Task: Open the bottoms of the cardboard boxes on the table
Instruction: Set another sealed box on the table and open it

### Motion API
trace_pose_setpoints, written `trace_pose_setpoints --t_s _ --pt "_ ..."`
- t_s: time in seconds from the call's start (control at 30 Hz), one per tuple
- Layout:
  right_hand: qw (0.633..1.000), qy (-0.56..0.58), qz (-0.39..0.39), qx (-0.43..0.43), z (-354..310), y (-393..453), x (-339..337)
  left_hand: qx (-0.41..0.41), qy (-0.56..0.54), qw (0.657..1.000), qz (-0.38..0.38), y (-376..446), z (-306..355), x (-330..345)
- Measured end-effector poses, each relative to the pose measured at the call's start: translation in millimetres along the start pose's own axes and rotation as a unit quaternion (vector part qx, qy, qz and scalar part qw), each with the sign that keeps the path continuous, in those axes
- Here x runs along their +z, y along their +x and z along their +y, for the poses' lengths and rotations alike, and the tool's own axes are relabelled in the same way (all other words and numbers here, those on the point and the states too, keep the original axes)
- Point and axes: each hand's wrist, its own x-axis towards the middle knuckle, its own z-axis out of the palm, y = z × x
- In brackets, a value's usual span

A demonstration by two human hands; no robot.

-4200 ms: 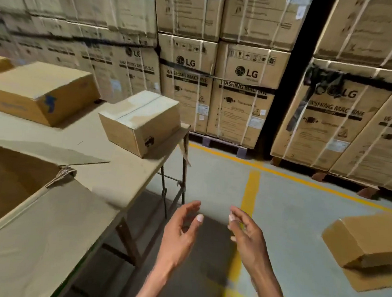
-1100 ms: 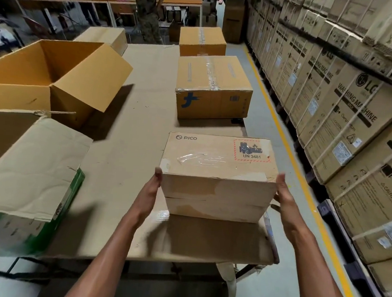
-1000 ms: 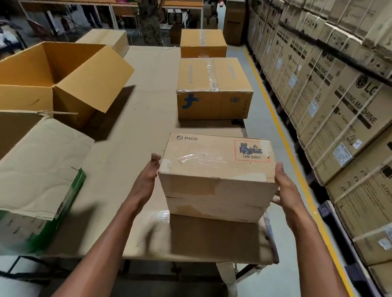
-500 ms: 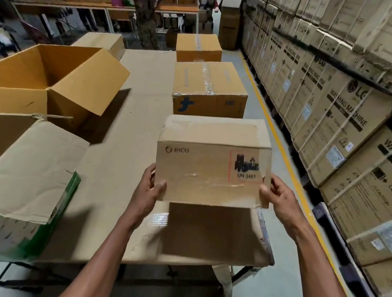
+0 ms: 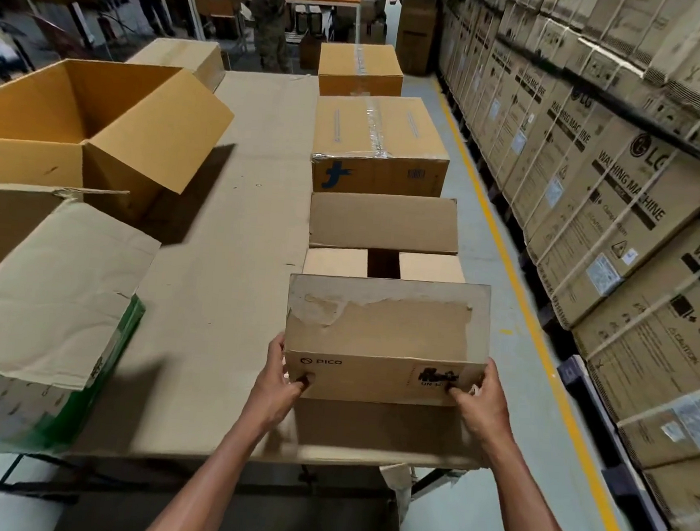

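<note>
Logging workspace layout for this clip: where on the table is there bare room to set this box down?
The widest bare stretch of the table runs down the middle, between the open boxes on the left and the row of boxes on the right. The right edge is crowded: the PICO box, held by left hand and right hand, then the taped box.

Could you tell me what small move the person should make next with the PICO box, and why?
Probably fold back the two inner flaps. The PICO box, held by the left hand and right hand, already has both long flaps spread, but the short ones lie flat with only a dark gap between.
</note>
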Motion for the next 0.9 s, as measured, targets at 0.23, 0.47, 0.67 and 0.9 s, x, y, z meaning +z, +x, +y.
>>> trace_pose_setpoints --t_s 0.23,0.47,0.67,0.9 --pt "0.965 0.215 0.019 -0.151 -65 -15 -29 0.162 -0.071 0.981 0.079 -11 53 -7" --pt "0.940 0.291 -0.134 -0.117 -54 -26 -71 0.231 -0.206 0.950 0.046 -43 49 -26" --pt "0.964 0.128 -0.216 -0.085 -51 -36 -91 0.173 -0.052 0.983 -0.043 -50 36 -39" --pt "0.961 -0.203 -0.051 -0.179 -36 -44 -16 0.148 0.236 0.959 -0.054 -47 40 -2"
